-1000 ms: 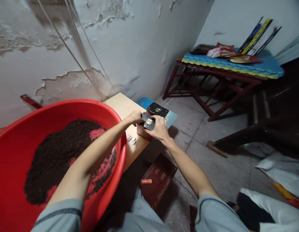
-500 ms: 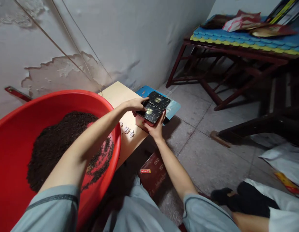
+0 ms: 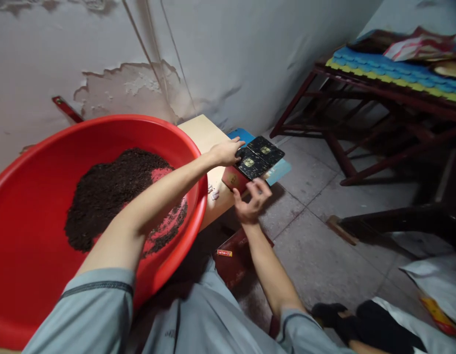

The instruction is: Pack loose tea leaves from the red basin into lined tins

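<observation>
Two black, speckled flat pieces with gold labels (image 3: 263, 150) lie side by side on top of a red box (image 3: 233, 179) at the table's right end. Whether they are lids or separate packs, I cannot tell. My left hand (image 3: 227, 151) rests at their left edge, its fingers stretched out. Just in front of the box, my right hand (image 3: 252, 200) hangs apart from it, fingers spread and slightly bent, with nothing in it. Small whitish crumpled bits (image 3: 214, 194) lie on the pale tabletop (image 3: 201, 129) left of the box.
A big red tub (image 3: 21, 211) holding dark crumbly material (image 3: 106, 196) fills the left. Under the box lies a blue sheet (image 3: 278, 172). A dark red carton (image 3: 231, 268) sits below. At right stands a rack with foam mats (image 3: 379, 69); another person's arm (image 3: 364, 346) shows lower right.
My right hand has let go of the box's near side and drawn back toward me, fingers opening. My left hand has slid back to the left edge. The view has shifted left.
</observation>
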Motion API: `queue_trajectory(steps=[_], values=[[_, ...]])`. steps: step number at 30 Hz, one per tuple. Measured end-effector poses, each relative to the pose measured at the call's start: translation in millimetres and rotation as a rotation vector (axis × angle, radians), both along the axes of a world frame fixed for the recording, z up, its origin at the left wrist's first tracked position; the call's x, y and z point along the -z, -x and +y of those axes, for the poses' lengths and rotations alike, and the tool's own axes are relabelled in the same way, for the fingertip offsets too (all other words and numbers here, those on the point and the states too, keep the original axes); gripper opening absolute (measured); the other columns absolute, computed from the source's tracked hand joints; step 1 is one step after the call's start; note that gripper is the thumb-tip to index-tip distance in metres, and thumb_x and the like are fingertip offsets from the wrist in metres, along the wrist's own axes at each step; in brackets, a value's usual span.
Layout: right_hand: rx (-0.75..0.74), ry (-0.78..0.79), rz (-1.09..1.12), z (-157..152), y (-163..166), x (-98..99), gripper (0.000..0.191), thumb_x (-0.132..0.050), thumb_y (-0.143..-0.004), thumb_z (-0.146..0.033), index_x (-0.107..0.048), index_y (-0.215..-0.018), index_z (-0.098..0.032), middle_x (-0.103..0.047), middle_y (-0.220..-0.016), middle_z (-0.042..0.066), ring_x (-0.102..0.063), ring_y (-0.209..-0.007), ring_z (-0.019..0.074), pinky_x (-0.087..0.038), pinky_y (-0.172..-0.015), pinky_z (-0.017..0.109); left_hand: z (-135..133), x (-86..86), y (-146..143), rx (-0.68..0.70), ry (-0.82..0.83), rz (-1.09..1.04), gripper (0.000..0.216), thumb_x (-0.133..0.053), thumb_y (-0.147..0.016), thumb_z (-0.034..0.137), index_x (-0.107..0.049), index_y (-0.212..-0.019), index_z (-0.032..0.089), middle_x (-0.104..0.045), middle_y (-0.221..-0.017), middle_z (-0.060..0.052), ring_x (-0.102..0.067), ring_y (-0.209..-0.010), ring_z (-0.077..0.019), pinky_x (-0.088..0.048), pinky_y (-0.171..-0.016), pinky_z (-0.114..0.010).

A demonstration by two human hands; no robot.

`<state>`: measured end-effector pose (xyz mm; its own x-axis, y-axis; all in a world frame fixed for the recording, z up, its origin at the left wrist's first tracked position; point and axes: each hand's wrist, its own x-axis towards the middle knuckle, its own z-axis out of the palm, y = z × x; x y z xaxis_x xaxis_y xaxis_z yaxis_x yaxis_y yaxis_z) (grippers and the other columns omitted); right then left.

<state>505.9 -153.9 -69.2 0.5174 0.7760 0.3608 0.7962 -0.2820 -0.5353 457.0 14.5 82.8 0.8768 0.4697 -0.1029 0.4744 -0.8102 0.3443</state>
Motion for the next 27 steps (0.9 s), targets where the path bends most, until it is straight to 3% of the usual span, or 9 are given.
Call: queue_trajectory(steps=[3,7,11,13,15,17,19,22,27], values=[[-0.270,0.225,-0.007,9,32,-1.6,0.034,-0.043,-0.103,-0.028,-0.067,-0.122,-0.014,-0.068,-0.112,0.020,-0.068,-0.104,0.0288,-0.054,-0.087,0.039,-2,-21.2,38,-0.017,-0.093,-0.079,0.054,-0.058,-0.094,0.015,-0.050,-0.147,0.011,-0.045,-0.159,-0.016,-0.047,-0.143,-0.0274,-0.038,-0.119,-0.038],[-0.342,0.302,-0.014,25,37,-16.9,0.022,-0.052,-0.097,-0.022,-0.071,-0.095,-0.011,-0.071,-0.083,0.015,-0.067,-0.068,0.0210,-0.049,-0.062,0.029,-15,-61.2,128,-0.078,-0.196,-0.143,0.045,-0.057,-0.095,0.017,-0.058,-0.140,0.015,-0.060,-0.145,-0.012,-0.056,-0.133,-0.0262,-0.045,-0.112,-0.038],[-0.384,0.173,-0.041,32,19,-87.7,0.014,-0.064,-0.088,-0.027,-0.068,-0.080,-0.017,-0.071,-0.074,0.012,-0.068,-0.064,0.0242,-0.052,-0.060,0.034,-42,-88.1,245,-0.223,-0.270,-0.214,0.034,-0.059,-0.094,0.018,-0.067,-0.127,0.017,-0.069,-0.132,-0.011,-0.064,-0.121,-0.0249,-0.051,-0.105,-0.039],[-0.375,-0.105,0.023,40,37,-134.5,0.022,-0.065,-0.089,-0.040,-0.069,-0.088,-0.018,-0.072,-0.082,0.011,-0.068,-0.064,0.0240,-0.054,-0.060,0.037,-54,-91.2,297,-0.328,-0.180,-0.278,0.024,-0.061,-0.092,0.016,-0.074,-0.113,0.015,-0.076,-0.115,-0.010,-0.070,-0.108,-0.0216,-0.053,-0.100,-0.036],[-0.734,-0.229,0.121,51,86,-170.5,0.023,-0.070,-0.088,-0.044,-0.070,-0.094,-0.022,-0.071,-0.088,0.007,-0.067,-0.067,0.0214,-0.056,-0.062,0.035,-61,-87.1,341,-0.411,0.074,-0.346,0.018,-0.066,-0.088,0.017,-0.076,-0.103,0.015,-0.078,-0.098,-0.007,-0.074,-0.092,-0.0187,-0.057,-0.086,-0.030],[-1.107,-0.139,0.142,65,156,-184.7,0.013,-0.067,-0.089,-0.035,-0.069,-0.095,-0.024,-0.070,-0.089,0.005,-0.068,-0.073,0.0197,-0.055,-0.065,0.032,-61,-76.2,376,-0.469,0.405,-0.386,0.025,-0.076,-0.081,0.024,-0.075,-0.104,0.015,-0.079,-0.092,-0.006,-0.074,-0.082,-0.0183,-0.058,-0.069,-0.025],[-1.248,0.025,0.201,82,226,-175.9,0.013,-0.070,-0.084,-0.027,-0.062,-0.093,-0.022,-0.069,-0.086,0.004,-0.064,-0.069,0.0166,-0.051,-0.061,0.028,-56,-59.8,402,-0.554,0.632,-0.391,0.034,-0.082,-0.074,0.030,-0.074,-0.103,0.014,-0.078,-0.089,-0.006,-0.074,-0.077,-0.0194,-0.056,-0.058,-0.024],[-1.261,0.177,0.370,109,290,-138.1,0.031,-0.078,-0.076,-0.030,-0.051,-0.089,-0.022,-0.066,-0.075,-0.001,-0.059,-0.063,0.0142,-0.044,-0.055,0.025,-45,-30.8,427,-0.742,0.733,-0.405,0.021,-0.078,-0.071,0.025,-0.071,-0.087,0.012,-0.073,-0.074,-0.003,-0.071,-0.068,-0.0175,-0.057,-0.058,-0.025],[-1.140,0.435,0.883,129,298,-88.9,0.053,-0.090,-0.058,-0.049,-0.055,-0.086,-0.020,-0.065,-0.071,-0.002,-0.063,-0.064,0.0149,-0.050,-0.058,0.027,-31,6.0,445,-0.790,0.761,-0.398,0.016,-0.069,-0.066,0.008,-0.071,-0.080,0.013,-0.068,-0.065,0.002,-0.062,-0.056,-0.0116,-0.052,-0.054,-0.021]])
